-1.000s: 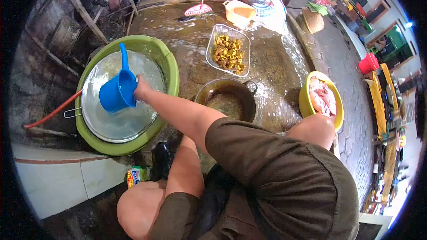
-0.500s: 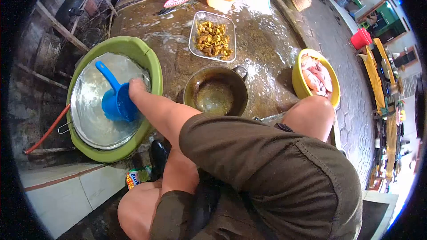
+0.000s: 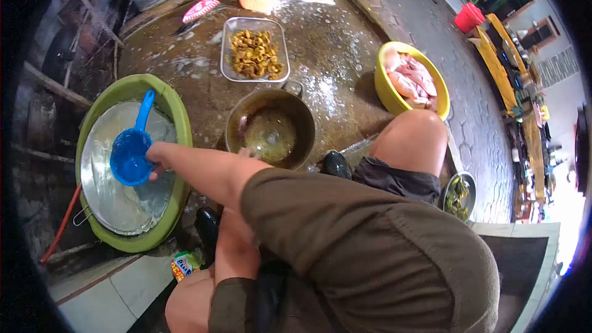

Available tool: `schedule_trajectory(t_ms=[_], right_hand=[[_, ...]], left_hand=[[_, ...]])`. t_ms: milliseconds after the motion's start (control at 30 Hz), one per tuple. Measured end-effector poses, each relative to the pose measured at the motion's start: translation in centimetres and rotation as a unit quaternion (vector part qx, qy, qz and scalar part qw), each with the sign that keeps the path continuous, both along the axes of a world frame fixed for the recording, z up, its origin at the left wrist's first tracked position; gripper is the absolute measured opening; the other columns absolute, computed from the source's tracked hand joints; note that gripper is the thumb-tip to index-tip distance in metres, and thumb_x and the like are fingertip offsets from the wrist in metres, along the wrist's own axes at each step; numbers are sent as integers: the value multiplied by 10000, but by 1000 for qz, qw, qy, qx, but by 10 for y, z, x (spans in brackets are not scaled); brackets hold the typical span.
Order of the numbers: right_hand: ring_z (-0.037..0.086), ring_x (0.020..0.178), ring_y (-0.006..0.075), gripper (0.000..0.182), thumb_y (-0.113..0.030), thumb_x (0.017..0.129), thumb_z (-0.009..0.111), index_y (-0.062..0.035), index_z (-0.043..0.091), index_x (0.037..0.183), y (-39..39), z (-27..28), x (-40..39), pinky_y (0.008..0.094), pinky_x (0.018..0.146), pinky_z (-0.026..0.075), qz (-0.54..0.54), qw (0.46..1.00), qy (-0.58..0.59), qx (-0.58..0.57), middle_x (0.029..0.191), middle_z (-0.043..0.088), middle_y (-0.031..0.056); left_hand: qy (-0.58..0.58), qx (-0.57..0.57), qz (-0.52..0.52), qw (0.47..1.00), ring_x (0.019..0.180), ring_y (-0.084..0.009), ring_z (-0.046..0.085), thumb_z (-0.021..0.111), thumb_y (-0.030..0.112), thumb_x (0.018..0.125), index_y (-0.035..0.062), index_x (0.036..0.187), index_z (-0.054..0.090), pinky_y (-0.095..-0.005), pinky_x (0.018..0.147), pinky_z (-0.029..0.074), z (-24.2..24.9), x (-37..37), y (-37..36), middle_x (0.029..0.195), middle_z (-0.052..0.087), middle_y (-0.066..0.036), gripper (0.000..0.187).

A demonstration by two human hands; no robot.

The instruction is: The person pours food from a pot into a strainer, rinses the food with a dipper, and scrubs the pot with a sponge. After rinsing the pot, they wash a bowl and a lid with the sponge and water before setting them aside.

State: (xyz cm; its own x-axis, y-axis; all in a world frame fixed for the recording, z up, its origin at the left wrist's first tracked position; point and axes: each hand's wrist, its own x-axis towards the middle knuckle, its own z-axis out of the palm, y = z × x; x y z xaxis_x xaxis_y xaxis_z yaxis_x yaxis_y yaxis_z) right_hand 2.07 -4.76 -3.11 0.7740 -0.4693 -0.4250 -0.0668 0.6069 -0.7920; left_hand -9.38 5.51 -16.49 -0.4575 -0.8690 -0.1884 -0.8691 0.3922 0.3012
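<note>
My right hand (image 3: 158,159), on the arm that reaches across to the left, grips the rim of a blue water dipper (image 3: 131,155). The dipper's mouth faces me and its handle points up and away. It is over a green tub (image 3: 180,111) with a round silvery metal lid or tray (image 3: 98,166) in it. Only some fingertips of my left hand (image 3: 246,153) show, at the near rim of a dark, worn wok (image 3: 271,132). The right forearm hides the rest of that hand. The wok has a loop handle on its far side.
Beyond the wok stands a wire basket (image 3: 225,55) of yellow-brown pieces. A yellow basin (image 3: 383,89) of raw meat is to the right, near a bowl of greens (image 3: 457,196). Farther back are an orange tub (image 3: 259,1) and a pink rake (image 3: 201,9). The floor is wet.
The dipper has turned from tipped on its side to mouth facing me, still in my right hand. Left fingertips now show at the wok's rim. The view has shifted right.
</note>
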Motion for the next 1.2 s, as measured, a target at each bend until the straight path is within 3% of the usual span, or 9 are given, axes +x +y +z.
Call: schedule_trajectory(t_ms=[100,167,467,600,700,800,967,1067,1200], right_hand=[[613,569,344,236,-14,806,457,68,494,1023,2,-5,-2,412,435,536,-88,993,15,72,797,591,185],[596,556,346,228,-13,789,466,72,478,1000,1,-10,-5,416,439,530,-91,980,-140,109,794,577,183],[591,542,269,224,5,773,488,46,484,993,16,46,-117,358,430,502,-181,970,-154,47,756,591,158],[604,571,256,237,-3,775,513,12,480,1009,8,33,-136,333,450,517,-221,967,-125,1,781,598,149],[617,642,255,301,-16,771,548,-21,465,1060,1,22,-153,336,469,520,-236,962,-136,-17,880,596,140],[620,737,263,360,-22,776,551,-20,436,1117,-4,10,-172,369,543,538,-274,951,-142,21,973,581,141],[589,886,291,383,-17,800,535,-43,419,1165,-19,-35,-205,446,650,540,-305,948,-94,9,1060,549,139],[565,947,301,395,-35,817,548,-62,416,1188,-36,-62,-220,482,699,531,-369,920,-130,-13,1099,531,136],[550,968,281,402,-113,832,582,-88,426,1202,-72,-59,-240,486,711,504,-449,880,-97,-122,1132,527,90]], left_hand=[[29,40,7,999,1324,-251,191,469,335,889,148,1378,284,-454,1051,189,-28,-17,4,1456,175,-79,555],[48,59,22,997,1323,-252,195,465,327,893,140,1378,282,-437,1051,194,-42,-25,6,1454,186,-78,551],[136,98,51,985,1317,-257,214,451,288,910,106,1379,274,-358,1053,216,-85,-38,-2,1446,234,-74,533],[198,63,60,976,1294,-270,268,474,176,881,105,1350,342,-367,1047,232,-68,-36,-2,1420,287,-105,493],[-82,135,-7,987,1197,-281,420,505,129,809,233,1272,464,-467,1056,188,-3,-39,2,1264,486,-90,477],[-102,154,-37,982,1068,-281,529,559,110,773,236,1186,542,-456,999,299,-15,-39,-10,1150,569,-84,432],[-13,136,-75,988,969,-280,583,575,103,749,187,1079,605,-393,830,460,23,-33,-25,1065,609,-96,343],[-139,22,-177,974,907,-270,606,570,148,735,182,913,638,-413,733,478,-15,-29,-44,914,640,-111,193],[-6,0,-59,998,848,-281,613,574,185,748,161,861,635,-427,693,470,54,-25,-51,897,636,-120,130]])
